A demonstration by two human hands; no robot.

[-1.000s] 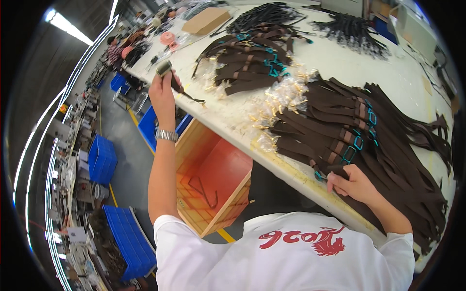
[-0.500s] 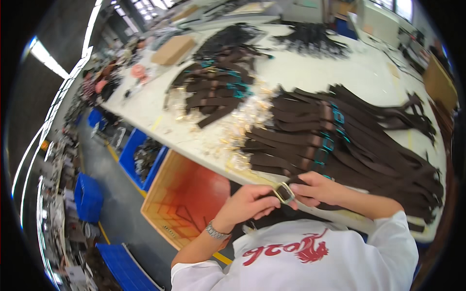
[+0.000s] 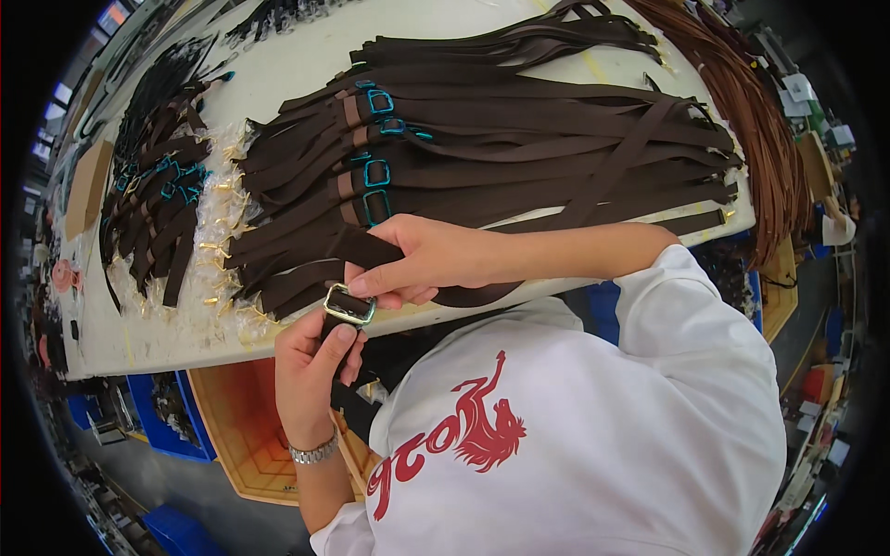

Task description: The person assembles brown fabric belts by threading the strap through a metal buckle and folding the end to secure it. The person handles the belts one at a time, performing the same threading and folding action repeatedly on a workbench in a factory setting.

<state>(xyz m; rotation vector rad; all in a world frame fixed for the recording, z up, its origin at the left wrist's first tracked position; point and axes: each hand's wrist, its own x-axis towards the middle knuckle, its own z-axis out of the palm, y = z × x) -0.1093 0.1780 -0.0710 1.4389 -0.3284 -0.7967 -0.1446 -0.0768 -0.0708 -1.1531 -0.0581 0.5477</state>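
Just beyond the table's front edge, a pale gold metal buckle (image 3: 346,316) sits between my two hands with dark strap through it. My left hand (image 3: 315,361), a metal watch on its wrist, pinches the buckle's near side and the strap there. Fingers of my right hand (image 3: 417,259) close on a dark brown strap (image 3: 364,246) at the buckle's far side; a flat length of it shows above the thumb. Under and past the right hand lies a row of brown straps (image 3: 519,157) with turquoise-coated buckles (image 3: 376,173).
Clear plastic wrapping and gold-coloured ends (image 3: 225,222) lie left of the row. Farther left are a smaller strap pile (image 3: 153,218) and a cardboard box (image 3: 88,185). Reddish-brown straps (image 3: 742,111) hang at the table's right end. Below stand an orange-lined wooden crate (image 3: 246,417) and a blue bin (image 3: 176,417).
The view has swung right, bringing more of the strap row into sight. Both hands still hold the buckle and strap; the right forearm now reaches across the row's near side.
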